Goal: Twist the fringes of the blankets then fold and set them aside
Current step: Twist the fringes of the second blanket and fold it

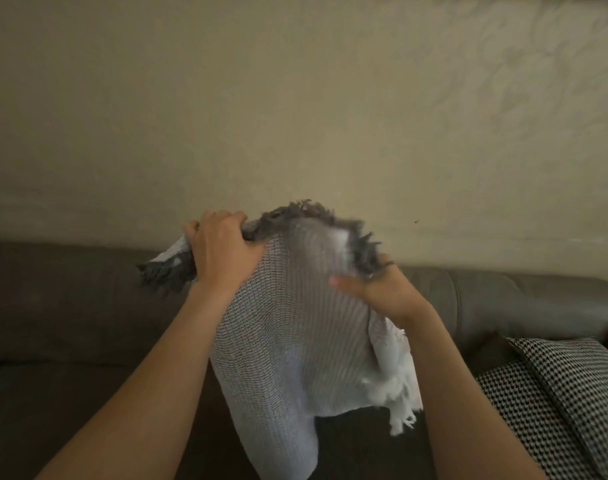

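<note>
Both my forearms reach up from the bottom edge and lift a grey knitted blanket in front of me, above the sofa seat. My left hand has its grip clenched tight over the top left corner, fingers curled into the cloth. My right hand holds the top right edge, thumb laid flat across the front of the weave and the other fingers tucked behind it. The cloth is a fine ribbed grey-and-white weave that hangs down in a loose fold between my arms. Dark grey fringe bristles along the raised top edge and trails off past my left hand. White fringe dangles at the lower right, just inside my right forearm.

Behind the blanket runs a dark brown sofa, its backrest set against a plain beige wall. A black-and-white houndstooth cushion lies at the sofa's right end, near my right arm. The hanging blanket hides the middle of the seat.
</note>
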A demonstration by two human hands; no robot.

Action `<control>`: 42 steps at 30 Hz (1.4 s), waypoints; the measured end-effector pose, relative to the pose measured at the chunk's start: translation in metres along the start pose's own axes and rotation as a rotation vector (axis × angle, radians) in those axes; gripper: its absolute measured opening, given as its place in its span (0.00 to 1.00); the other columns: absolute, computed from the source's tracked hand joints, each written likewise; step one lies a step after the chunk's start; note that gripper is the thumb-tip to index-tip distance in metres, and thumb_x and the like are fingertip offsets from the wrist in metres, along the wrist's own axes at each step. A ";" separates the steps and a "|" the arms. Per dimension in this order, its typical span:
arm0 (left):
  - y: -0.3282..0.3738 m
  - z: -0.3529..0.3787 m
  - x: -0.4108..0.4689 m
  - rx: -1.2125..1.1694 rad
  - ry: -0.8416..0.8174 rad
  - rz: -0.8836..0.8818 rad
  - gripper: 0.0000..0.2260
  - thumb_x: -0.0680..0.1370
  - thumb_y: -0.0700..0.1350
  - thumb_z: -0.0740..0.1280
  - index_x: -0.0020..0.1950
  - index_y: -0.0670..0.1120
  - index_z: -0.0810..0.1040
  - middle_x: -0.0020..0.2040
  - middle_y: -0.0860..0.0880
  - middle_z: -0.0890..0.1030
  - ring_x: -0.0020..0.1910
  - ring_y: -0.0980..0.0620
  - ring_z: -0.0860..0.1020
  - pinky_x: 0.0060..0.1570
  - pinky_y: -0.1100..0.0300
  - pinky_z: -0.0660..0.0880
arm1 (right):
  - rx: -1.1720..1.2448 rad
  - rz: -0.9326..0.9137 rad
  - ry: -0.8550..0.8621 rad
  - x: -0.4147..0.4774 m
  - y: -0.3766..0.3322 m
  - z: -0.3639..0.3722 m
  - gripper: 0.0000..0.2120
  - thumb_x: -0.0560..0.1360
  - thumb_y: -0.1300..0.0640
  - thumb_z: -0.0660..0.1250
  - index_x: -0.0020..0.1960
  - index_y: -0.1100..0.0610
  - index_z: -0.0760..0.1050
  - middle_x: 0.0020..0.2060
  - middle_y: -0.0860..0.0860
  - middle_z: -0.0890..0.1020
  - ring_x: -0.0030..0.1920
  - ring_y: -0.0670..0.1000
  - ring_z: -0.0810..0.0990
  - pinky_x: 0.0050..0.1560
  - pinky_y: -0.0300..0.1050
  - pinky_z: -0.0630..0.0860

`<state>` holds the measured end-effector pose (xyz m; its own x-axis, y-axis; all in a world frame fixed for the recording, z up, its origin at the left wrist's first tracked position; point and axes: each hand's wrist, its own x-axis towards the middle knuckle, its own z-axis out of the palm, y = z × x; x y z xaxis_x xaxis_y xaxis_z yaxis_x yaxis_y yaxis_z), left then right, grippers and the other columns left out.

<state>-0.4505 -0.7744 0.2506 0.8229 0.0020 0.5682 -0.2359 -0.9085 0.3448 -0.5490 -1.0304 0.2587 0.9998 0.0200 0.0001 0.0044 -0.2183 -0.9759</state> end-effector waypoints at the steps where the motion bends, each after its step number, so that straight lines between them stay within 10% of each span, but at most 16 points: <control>1: 0.003 0.000 0.000 0.007 0.010 0.004 0.19 0.77 0.61 0.67 0.33 0.51 0.70 0.33 0.52 0.72 0.41 0.43 0.74 0.48 0.48 0.63 | -0.035 0.022 -0.115 -0.001 0.000 0.000 0.09 0.74 0.60 0.80 0.53 0.57 0.85 0.46 0.47 0.89 0.50 0.46 0.88 0.52 0.48 0.85; 6: 0.014 0.004 0.003 0.008 -0.024 0.009 0.08 0.76 0.48 0.74 0.47 0.48 0.78 0.42 0.49 0.80 0.46 0.42 0.78 0.51 0.46 0.67 | -0.196 0.029 0.627 0.027 0.023 0.005 0.17 0.75 0.51 0.79 0.36 0.60 0.78 0.29 0.56 0.81 0.29 0.51 0.75 0.33 0.48 0.73; 11: 0.017 0.004 0.002 -0.012 -0.059 -0.020 0.06 0.76 0.50 0.71 0.43 0.51 0.76 0.39 0.51 0.79 0.42 0.43 0.78 0.52 0.46 0.70 | -0.079 -0.106 0.042 0.020 0.012 0.015 0.13 0.72 0.55 0.82 0.40 0.63 0.82 0.36 0.61 0.84 0.38 0.49 0.81 0.37 0.48 0.78; 13: 0.012 0.005 0.003 -0.007 -0.074 -0.073 0.15 0.78 0.56 0.68 0.35 0.52 0.71 0.31 0.52 0.74 0.34 0.44 0.75 0.51 0.45 0.72 | 0.063 -0.121 0.160 0.016 0.007 0.013 0.06 0.73 0.60 0.81 0.40 0.56 0.85 0.35 0.48 0.87 0.38 0.43 0.84 0.39 0.39 0.80; 17: -0.003 0.017 -0.002 0.048 -0.079 -0.092 0.11 0.80 0.54 0.66 0.43 0.48 0.77 0.39 0.47 0.80 0.41 0.41 0.79 0.53 0.44 0.74 | 0.197 -0.044 0.553 0.027 0.013 0.009 0.05 0.78 0.58 0.77 0.46 0.60 0.86 0.41 0.54 0.88 0.42 0.48 0.85 0.44 0.52 0.83; 25: -0.022 0.040 -0.026 -0.015 -0.262 -0.251 0.04 0.82 0.39 0.65 0.55 0.46 0.73 0.54 0.42 0.81 0.52 0.38 0.80 0.46 0.48 0.71 | 0.763 0.137 0.651 0.034 0.009 0.023 0.12 0.77 0.60 0.74 0.55 0.53 0.74 0.53 0.49 0.79 0.54 0.50 0.79 0.61 0.55 0.75; 28: -0.033 0.044 -0.032 -0.191 -0.304 -0.470 0.05 0.81 0.41 0.65 0.56 0.46 0.79 0.53 0.42 0.84 0.54 0.37 0.81 0.51 0.45 0.77 | 1.019 0.185 0.541 0.037 0.015 0.013 0.40 0.63 0.51 0.84 0.72 0.56 0.75 0.65 0.58 0.82 0.62 0.65 0.83 0.59 0.68 0.81; 32: -0.036 0.045 -0.036 -0.510 -0.201 -0.630 0.13 0.79 0.36 0.62 0.59 0.42 0.83 0.57 0.40 0.84 0.58 0.37 0.81 0.59 0.44 0.78 | 1.084 0.173 0.445 0.035 0.018 0.003 0.26 0.76 0.48 0.74 0.70 0.60 0.80 0.65 0.59 0.84 0.63 0.65 0.83 0.66 0.67 0.77; 35: -0.028 0.046 -0.034 -0.701 -0.175 -0.666 0.13 0.83 0.50 0.68 0.61 0.43 0.83 0.56 0.46 0.85 0.56 0.45 0.82 0.58 0.49 0.79 | 1.113 0.258 0.486 0.040 0.018 -0.002 0.26 0.77 0.46 0.75 0.69 0.60 0.80 0.60 0.59 0.86 0.57 0.65 0.86 0.61 0.67 0.81; 42: -0.004 0.033 -0.008 -0.418 -0.175 -0.420 0.18 0.81 0.52 0.72 0.33 0.49 0.77 0.31 0.51 0.79 0.36 0.45 0.82 0.31 0.58 0.69 | 0.900 0.327 0.769 0.048 0.014 -0.008 0.21 0.74 0.53 0.80 0.61 0.59 0.76 0.54 0.59 0.86 0.50 0.61 0.88 0.53 0.63 0.84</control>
<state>-0.4394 -0.7846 0.2199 0.9537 0.2233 0.2015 -0.0268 -0.6041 0.7964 -0.5010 -1.0407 0.2465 0.7039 -0.5563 -0.4417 0.0408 0.6525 -0.7567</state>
